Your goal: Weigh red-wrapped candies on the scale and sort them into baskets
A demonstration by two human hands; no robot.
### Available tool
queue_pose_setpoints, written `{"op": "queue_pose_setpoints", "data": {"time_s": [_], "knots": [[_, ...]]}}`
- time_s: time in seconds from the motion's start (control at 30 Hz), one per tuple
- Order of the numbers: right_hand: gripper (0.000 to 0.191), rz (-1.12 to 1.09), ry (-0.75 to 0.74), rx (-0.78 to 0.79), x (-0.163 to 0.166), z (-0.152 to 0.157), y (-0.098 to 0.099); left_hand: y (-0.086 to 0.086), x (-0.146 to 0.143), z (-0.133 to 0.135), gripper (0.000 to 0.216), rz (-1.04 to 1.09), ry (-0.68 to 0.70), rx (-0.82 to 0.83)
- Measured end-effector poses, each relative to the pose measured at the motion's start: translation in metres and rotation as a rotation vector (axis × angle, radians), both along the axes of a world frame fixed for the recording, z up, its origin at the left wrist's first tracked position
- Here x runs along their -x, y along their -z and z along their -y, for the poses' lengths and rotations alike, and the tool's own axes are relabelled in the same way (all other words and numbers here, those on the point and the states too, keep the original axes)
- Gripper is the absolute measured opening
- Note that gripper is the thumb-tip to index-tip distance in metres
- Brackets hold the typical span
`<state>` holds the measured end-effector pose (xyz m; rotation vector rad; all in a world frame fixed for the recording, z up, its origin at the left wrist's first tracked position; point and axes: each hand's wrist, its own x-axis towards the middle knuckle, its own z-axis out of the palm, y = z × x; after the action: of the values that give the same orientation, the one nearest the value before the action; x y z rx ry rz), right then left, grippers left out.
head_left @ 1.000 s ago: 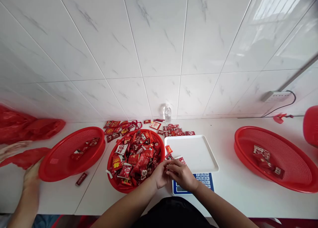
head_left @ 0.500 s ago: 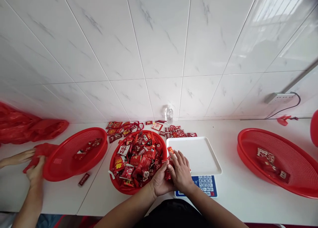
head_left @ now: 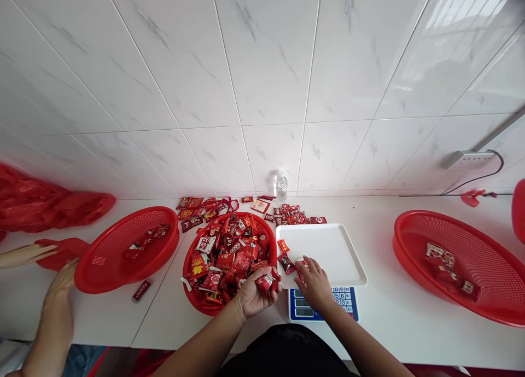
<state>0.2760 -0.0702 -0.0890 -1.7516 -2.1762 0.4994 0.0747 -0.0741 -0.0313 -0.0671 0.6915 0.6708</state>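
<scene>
My left hand [head_left: 256, 294] is curled round several red-wrapped candies [head_left: 267, 282], just over the right rim of a heaped red basket [head_left: 187, 289]. My right hand [head_left: 315, 285] is above the near left part of the white scale tray [head_left: 328, 245], fingers bent over a red and white candy packet [head_left: 302, 266]. On that tray, beside my fingers, lie a dark red packet [head_left: 286, 264] and a small orange-red one [head_left: 283, 245]. The blue keypad of the scale [head_left: 343, 300] shows below the tray, partly behind my right wrist.
A red basket [head_left: 410, 240] with a few packets stands at right, another [head_left: 94, 273] at left. A co-worker's hands [head_left: 61, 278] hold a red bag at far left. Loose candies [head_left: 293, 215] and a clear bottle [head_left: 281, 188] are by the wall. One dark bar [head_left: 141, 290] lies front left.
My hands, together before, have parted. The left has moved up a little toward the basket with candies in it; the right is now lower over the tray, where packets have come into sight.
</scene>
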Motion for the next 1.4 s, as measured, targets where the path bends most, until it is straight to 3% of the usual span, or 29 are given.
{"op": "queue_pose_setpoints", "data": {"time_s": [0.17, 0.3, 0.5, 0.67, 0.83, 1.07, 1.3, 1.4], "knots": [[0.049, 0.028, -0.001, 0.109, -0.010, -0.005, 0.016, 0.002, 0.016, -0.001, 0.013, -0.052, -0.090, 0.021], [0.055, -0.006, 0.077, 0.130, -0.011, -0.018, 0.015, 0.006, 0.019, 0.002, 0.015, -0.081, -0.117, 0.039], [0.046, -0.018, 0.145, 0.141, 0.004, -0.045, 0.013, 0.003, 0.026, 0.005, 0.017, -0.094, -0.141, 0.065], [0.064, 0.073, 0.024, 0.161, 0.041, -0.052, 0.011, -0.001, 0.035, 0.008, 0.023, -0.104, -0.147, 0.097], [0.049, 0.188, -0.060, 0.154, 0.059, -0.057, 0.020, -0.003, 0.043, 0.014, 0.024, -0.141, -0.183, 0.098], [0.048, 0.237, -0.108, 0.032, 0.058, -0.058, 0.040, -0.005, 0.056, 0.022, 0.020, -0.215, -0.261, 0.097], [0.045, 0.219, -0.164, -0.089, 0.046, -0.052, 0.047, -0.005, 0.062, 0.026, 0.022, -0.195, -0.222, 0.109], [0.040, 0.110, -0.189, -0.092, 0.038, -0.050, 0.046, -0.005, 0.062, 0.026, 0.023, -0.197, -0.200, 0.115]]}}
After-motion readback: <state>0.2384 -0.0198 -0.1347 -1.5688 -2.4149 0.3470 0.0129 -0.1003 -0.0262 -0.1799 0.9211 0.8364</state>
